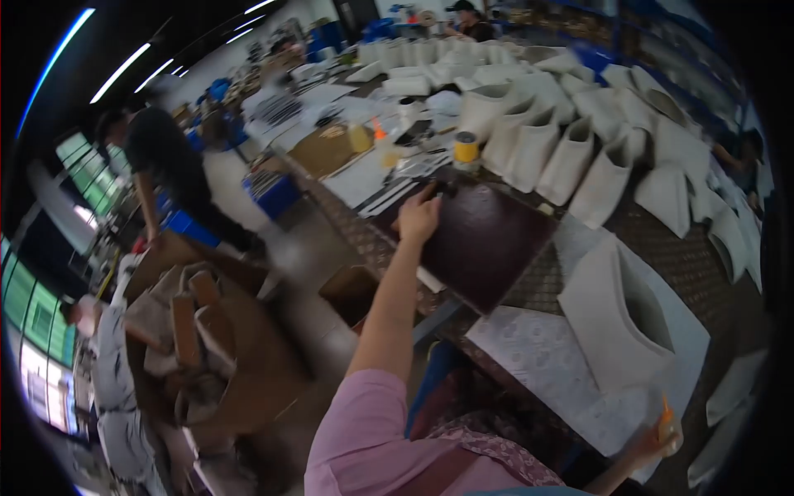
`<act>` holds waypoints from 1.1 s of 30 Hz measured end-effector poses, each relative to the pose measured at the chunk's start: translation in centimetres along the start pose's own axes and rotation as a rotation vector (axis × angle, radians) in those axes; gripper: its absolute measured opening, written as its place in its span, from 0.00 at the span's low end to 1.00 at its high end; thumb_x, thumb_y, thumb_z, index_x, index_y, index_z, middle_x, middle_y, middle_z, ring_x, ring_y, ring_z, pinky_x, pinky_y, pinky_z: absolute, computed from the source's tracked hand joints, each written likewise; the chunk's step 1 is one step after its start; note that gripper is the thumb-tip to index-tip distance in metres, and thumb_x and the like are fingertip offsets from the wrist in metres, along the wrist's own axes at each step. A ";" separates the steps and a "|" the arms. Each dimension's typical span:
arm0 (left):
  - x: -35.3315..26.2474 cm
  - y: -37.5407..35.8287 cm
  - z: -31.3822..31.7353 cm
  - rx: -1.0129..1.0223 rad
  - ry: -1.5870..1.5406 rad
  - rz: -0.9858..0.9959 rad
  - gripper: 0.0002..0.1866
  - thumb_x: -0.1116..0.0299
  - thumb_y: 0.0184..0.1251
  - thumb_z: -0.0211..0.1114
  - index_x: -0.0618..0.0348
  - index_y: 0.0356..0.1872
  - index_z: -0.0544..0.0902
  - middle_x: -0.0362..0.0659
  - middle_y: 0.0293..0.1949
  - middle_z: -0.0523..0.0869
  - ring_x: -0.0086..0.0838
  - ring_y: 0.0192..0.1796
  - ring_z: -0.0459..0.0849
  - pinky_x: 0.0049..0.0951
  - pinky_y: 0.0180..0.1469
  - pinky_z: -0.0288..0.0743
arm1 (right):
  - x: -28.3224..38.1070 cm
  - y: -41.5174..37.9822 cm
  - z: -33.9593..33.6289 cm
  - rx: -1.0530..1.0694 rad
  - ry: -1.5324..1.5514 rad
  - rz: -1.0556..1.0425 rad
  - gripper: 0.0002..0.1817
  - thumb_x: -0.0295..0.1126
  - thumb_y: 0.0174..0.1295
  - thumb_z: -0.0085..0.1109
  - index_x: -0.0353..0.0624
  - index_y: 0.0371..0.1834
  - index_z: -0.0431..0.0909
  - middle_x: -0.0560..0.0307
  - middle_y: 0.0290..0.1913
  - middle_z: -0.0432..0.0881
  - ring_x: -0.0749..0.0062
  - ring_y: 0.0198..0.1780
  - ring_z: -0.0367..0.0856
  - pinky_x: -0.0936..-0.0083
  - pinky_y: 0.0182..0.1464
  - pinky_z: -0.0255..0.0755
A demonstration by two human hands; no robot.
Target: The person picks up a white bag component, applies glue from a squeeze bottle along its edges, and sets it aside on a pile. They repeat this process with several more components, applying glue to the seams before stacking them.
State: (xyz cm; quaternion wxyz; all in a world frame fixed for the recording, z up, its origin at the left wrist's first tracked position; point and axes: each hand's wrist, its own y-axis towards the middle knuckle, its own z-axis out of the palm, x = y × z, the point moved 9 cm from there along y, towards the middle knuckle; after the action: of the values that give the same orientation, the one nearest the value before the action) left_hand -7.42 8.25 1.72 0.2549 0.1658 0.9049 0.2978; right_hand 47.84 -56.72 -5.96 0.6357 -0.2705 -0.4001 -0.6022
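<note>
My left hand reaches forward over a dark maroon board on the table. Its fingers are closed near a small dark object at the board's far edge, whose kind I cannot make out. Low on the right, my right hand is closed around a small squeeze bottle with an orange nozzle, which points upward. Beside it, a white boot-shaped piece with an open top lies on white patterned sheets.
Rows of similar white pieces fill the table's far right. A yellow tin and another orange-tipped bottle stand beyond the board. Left of me is a large cardboard box holding brown pieces. A person bends nearby.
</note>
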 end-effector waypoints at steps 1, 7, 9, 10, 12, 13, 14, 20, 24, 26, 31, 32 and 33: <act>0.5 -0.5 1.0 0.076 0.047 -0.025 0.20 0.49 0.67 0.53 0.53 0.42 0.85 0.50 0.55 0.77 0.49 0.63 0.68 0.50 0.64 0.58 | -0.6 0.2 0.2 -0.023 -0.029 -0.002 0.35 0.54 0.64 0.52 0.32 0.59 0.62 0.48 0.58 0.68 0.63 0.59 0.70 0.66 0.63 0.66; 0.0 -1.8 0.8 0.177 0.027 -0.087 0.21 0.52 0.58 0.65 0.49 0.49 0.80 0.47 0.59 0.73 0.47 0.68 0.62 0.47 0.69 0.51 | -2.5 1.7 3.0 -0.035 -0.091 0.001 0.34 0.54 0.64 0.52 0.32 0.59 0.62 0.48 0.58 0.69 0.63 0.59 0.70 0.66 0.63 0.66; 0.1 -1.6 -0.4 0.043 0.051 -0.129 0.21 0.56 0.57 0.66 0.52 0.51 0.78 0.48 0.56 0.74 0.46 0.64 0.66 0.45 0.66 0.56 | -2.9 2.1 3.8 -0.023 -0.086 0.006 0.34 0.53 0.64 0.52 0.32 0.59 0.62 0.48 0.58 0.69 0.63 0.59 0.70 0.66 0.63 0.66; 0.1 -1.6 -1.0 -0.021 0.063 -0.151 0.22 0.57 0.57 0.67 0.54 0.51 0.77 0.48 0.55 0.75 0.45 0.63 0.68 0.44 0.65 0.58 | -3.0 2.1 4.0 -0.022 -0.084 0.005 0.34 0.53 0.64 0.52 0.32 0.59 0.62 0.48 0.58 0.69 0.63 0.60 0.70 0.66 0.63 0.65; 0.3 -1.6 -1.0 -0.026 0.104 -0.174 0.24 0.59 0.57 0.67 0.56 0.53 0.75 0.48 0.53 0.76 0.44 0.60 0.71 0.42 0.63 0.61 | -3.4 2.6 4.5 -0.009 -0.080 0.006 0.34 0.53 0.64 0.52 0.32 0.59 0.62 0.48 0.58 0.69 0.63 0.60 0.70 0.66 0.64 0.65; 0.6 -1.7 -1.0 -0.026 0.126 -0.187 0.24 0.59 0.57 0.67 0.57 0.53 0.74 0.48 0.52 0.76 0.43 0.58 0.73 0.42 0.61 0.62 | -3.5 3.0 4.5 -0.003 -0.082 0.010 0.34 0.53 0.64 0.52 0.32 0.59 0.62 0.48 0.58 0.69 0.63 0.60 0.70 0.66 0.64 0.65; 0.8 -1.7 -0.8 -0.021 0.131 -0.201 0.24 0.60 0.57 0.67 0.57 0.53 0.74 0.48 0.52 0.76 0.43 0.57 0.73 0.42 0.61 0.63 | -3.6 3.3 4.5 0.004 -0.085 0.013 0.34 0.53 0.64 0.53 0.32 0.59 0.62 0.48 0.58 0.69 0.63 0.60 0.70 0.66 0.64 0.65; 1.7 -1.9 0.2 -0.019 0.155 -0.218 0.22 0.63 0.59 0.64 0.58 0.53 0.74 0.48 0.51 0.76 0.42 0.56 0.74 0.42 0.59 0.64 | -4.1 4.1 4.5 0.013 -0.085 0.023 0.34 0.53 0.64 0.53 0.32 0.59 0.62 0.48 0.58 0.69 0.63 0.60 0.70 0.66 0.64 0.65; 1.4 -1.8 -0.2 -0.022 0.140 -0.213 0.22 0.64 0.58 0.64 0.58 0.53 0.74 0.48 0.50 0.76 0.42 0.56 0.74 0.42 0.59 0.64 | -4.4 4.2 4.6 0.018 -0.090 0.028 0.34 0.52 0.64 0.53 0.32 0.60 0.62 0.48 0.58 0.69 0.63 0.60 0.70 0.66 0.64 0.65; 1.4 -1.9 -0.3 -0.035 0.143 -0.210 0.21 0.65 0.58 0.64 0.57 0.53 0.74 0.48 0.50 0.76 0.42 0.55 0.74 0.42 0.58 0.64 | -4.4 4.3 4.6 0.020 -0.094 0.028 0.34 0.52 0.64 0.53 0.32 0.60 0.62 0.48 0.58 0.69 0.63 0.60 0.70 0.66 0.64 0.65; 1.4 -1.9 -0.3 -0.058 0.143 -0.200 0.21 0.65 0.57 0.63 0.56 0.52 0.74 0.47 0.48 0.76 0.42 0.54 0.75 0.42 0.57 0.64 | -4.4 4.3 4.6 0.020 -0.094 0.031 0.34 0.52 0.65 0.53 0.32 0.60 0.62 0.48 0.58 0.69 0.63 0.60 0.70 0.66 0.64 0.65; 1.5 -1.9 -0.2 -0.056 0.144 -0.201 0.21 0.65 0.57 0.63 0.56 0.53 0.74 0.47 0.49 0.76 0.42 0.54 0.75 0.41 0.57 0.64 | -4.5 4.2 4.7 0.022 -0.094 0.035 0.34 0.52 0.65 0.53 0.32 0.60 0.62 0.48 0.58 0.69 0.63 0.60 0.70 0.66 0.64 0.65; 1.5 -1.9 -0.2 -0.053 0.145 -0.201 0.21 0.65 0.57 0.63 0.56 0.53 0.74 0.47 0.49 0.76 0.42 0.54 0.75 0.41 0.58 0.64 | -4.5 4.2 4.7 0.018 -0.094 0.033 0.34 0.52 0.65 0.53 0.32 0.60 0.62 0.48 0.58 0.69 0.63 0.60 0.70 0.66 0.64 0.65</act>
State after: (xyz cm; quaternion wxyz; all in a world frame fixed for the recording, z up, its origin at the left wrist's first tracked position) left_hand -9.02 7.36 0.16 0.2217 0.0453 0.9249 0.3056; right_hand 51.32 -49.88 -6.63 0.6283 -0.2994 -0.4305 -0.5747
